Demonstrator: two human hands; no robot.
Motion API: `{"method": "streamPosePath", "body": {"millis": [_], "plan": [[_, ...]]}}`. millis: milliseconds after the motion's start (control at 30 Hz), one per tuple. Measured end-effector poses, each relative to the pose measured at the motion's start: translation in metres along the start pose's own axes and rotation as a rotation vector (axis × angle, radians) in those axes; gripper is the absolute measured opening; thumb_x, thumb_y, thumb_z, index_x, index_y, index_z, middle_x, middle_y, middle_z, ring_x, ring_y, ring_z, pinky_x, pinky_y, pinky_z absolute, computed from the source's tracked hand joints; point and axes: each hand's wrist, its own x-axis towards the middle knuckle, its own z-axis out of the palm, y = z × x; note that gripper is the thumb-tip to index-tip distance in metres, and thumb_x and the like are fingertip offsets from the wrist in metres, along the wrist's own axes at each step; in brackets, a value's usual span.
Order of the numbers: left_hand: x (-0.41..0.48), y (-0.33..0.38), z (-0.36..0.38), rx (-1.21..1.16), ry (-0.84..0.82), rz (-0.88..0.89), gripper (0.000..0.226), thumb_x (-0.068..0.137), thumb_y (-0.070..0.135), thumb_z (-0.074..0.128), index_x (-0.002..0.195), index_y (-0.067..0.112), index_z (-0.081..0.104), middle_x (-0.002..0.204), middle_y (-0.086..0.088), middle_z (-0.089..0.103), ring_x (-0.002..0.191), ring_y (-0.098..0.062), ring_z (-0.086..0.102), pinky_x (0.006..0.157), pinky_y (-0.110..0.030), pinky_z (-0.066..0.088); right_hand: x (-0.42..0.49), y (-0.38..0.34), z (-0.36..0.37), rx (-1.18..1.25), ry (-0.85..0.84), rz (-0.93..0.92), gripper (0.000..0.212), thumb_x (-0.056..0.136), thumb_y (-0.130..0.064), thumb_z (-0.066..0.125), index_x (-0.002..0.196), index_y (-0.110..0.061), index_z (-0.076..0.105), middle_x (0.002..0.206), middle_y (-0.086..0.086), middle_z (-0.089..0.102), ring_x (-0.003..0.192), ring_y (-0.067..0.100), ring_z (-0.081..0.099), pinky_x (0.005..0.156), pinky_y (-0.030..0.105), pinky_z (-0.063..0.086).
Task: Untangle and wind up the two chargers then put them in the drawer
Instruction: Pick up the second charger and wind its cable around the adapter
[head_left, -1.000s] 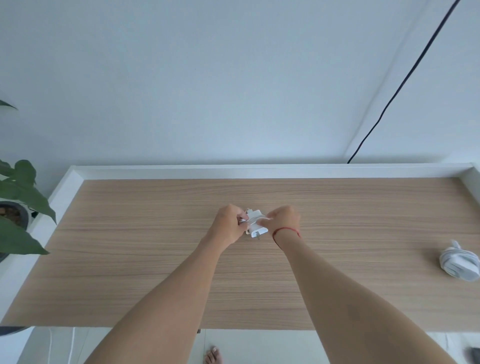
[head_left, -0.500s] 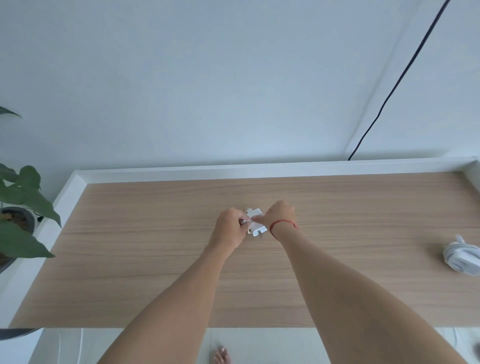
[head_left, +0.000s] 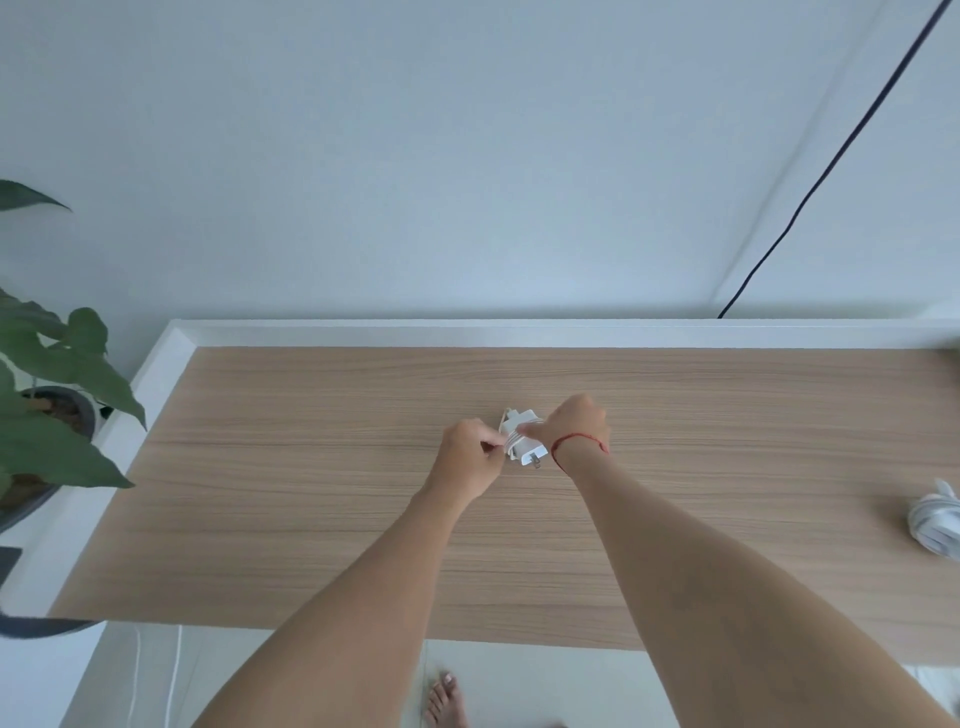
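Small white charger block (head_left: 525, 441), wrapped in its white cable (head_left: 511, 435), is held above the middle of the light wooden surface (head_left: 311, 467), between both hands, prongs toward the person. Right hand (head_left: 576, 423) fingers curl round the block from its right. Left hand (head_left: 470, 457) fingers pinch the cable at its left, so the final tuck likely falls to that hand. Second wound white charger (head_left: 935, 519) lies well apart, far right.

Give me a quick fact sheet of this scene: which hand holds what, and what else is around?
Left hand: pinches the white cable of the held charger
Right hand: grips the held charger; red string on the wrist
Charger state: cable wrapped round it, prongs toward the person, over the middle of the wooden table
Second charger: wound, at the table's right edge
Drawer: not in view
Left of table: potted plant
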Motion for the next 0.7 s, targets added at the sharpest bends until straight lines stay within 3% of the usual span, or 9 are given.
{"method": "streamPosePath", "body": {"millis": [67, 133, 233, 367, 467, 600, 700], "plan": [[0.001, -0.002, -0.003, -0.011, -0.022, -0.031, 0.016, 0.085, 0.003, 0.067, 0.098, 0.005, 0.076, 0.090, -0.009, 0.073, 0.076, -0.012, 0.064, 0.064, -0.007, 0.043, 0.000, 0.000, 0.000, -0.004, 0.003, 0.004, 0.034, 0.067, -0.031, 0.086, 0.078, -0.010, 0.062, 0.076, 0.003, 0.061, 0.067, 0.021, 0.057, 0.047, 0.021, 0.035], [0.003, -0.003, 0.000, -0.024, 0.014, -0.079, 0.017, 0.082, 0.000, 0.071, 0.097, 0.005, 0.076, 0.092, -0.009, 0.075, 0.077, -0.010, 0.065, 0.064, -0.005, 0.043, 0.000, 0.001, 0.001, -0.010, 0.009, 0.002, 0.039, 0.069, -0.032, 0.084, 0.062, -0.013, 0.050, 0.066, 0.001, 0.052, 0.056, 0.017, 0.049, 0.043, 0.021, 0.029], [0.005, -0.004, 0.010, -0.043, 0.107, -0.124, 0.013, 0.079, -0.003, 0.073, 0.089, 0.005, 0.078, 0.088, -0.008, 0.075, 0.072, -0.010, 0.065, 0.060, -0.002, 0.044, 0.003, 0.005, 0.003, -0.016, 0.014, -0.005, 0.046, 0.069, -0.032, 0.084, 0.058, -0.015, 0.042, 0.062, 0.001, 0.047, 0.054, 0.017, 0.046, 0.041, 0.022, 0.025], [0.010, -0.004, 0.016, -0.076, 0.122, -0.160, 0.013, 0.084, 0.001, 0.068, 0.092, 0.005, 0.077, 0.091, -0.008, 0.075, 0.081, -0.015, 0.069, 0.072, -0.018, 0.051, 0.006, 0.007, 0.003, -0.030, 0.007, -0.024, 0.049, 0.071, -0.032, 0.082, 0.057, -0.015, 0.039, 0.058, 0.000, 0.042, 0.050, 0.016, 0.040, 0.042, 0.023, 0.023], [0.017, -0.001, 0.016, -0.092, 0.106, -0.215, 0.016, 0.089, 0.003, 0.063, 0.100, 0.004, 0.075, 0.096, -0.011, 0.074, 0.090, -0.024, 0.069, 0.073, -0.021, 0.046, 0.005, 0.008, 0.003, -0.020, 0.003, -0.020, 0.050, 0.072, -0.031, 0.082, 0.055, -0.015, 0.038, 0.056, -0.001, 0.040, 0.047, 0.014, 0.036, 0.042, 0.023, 0.024], [0.016, 0.002, 0.014, 0.015, 0.070, -0.168, 0.021, 0.092, 0.005, 0.056, 0.101, 0.006, 0.076, 0.093, -0.007, 0.074, 0.079, -0.017, 0.065, 0.067, -0.020, 0.041, 0.003, 0.008, 0.004, -0.005, 0.007, -0.014, 0.049, 0.071, -0.031, 0.082, 0.056, -0.016, 0.038, 0.058, -0.001, 0.041, 0.051, 0.017, 0.039, 0.042, 0.023, 0.025], [0.017, 0.000, 0.016, 0.032, 0.105, -0.156, 0.020, 0.091, 0.005, 0.057, 0.095, 0.006, 0.077, 0.085, -0.007, 0.073, 0.075, -0.015, 0.061, 0.070, -0.025, 0.047, 0.002, 0.008, 0.004, 0.002, 0.007, -0.013, 0.048, 0.071, -0.032, 0.081, 0.057, -0.015, 0.038, 0.059, 0.000, 0.041, 0.053, 0.019, 0.041, 0.042, 0.023, 0.024]]}}
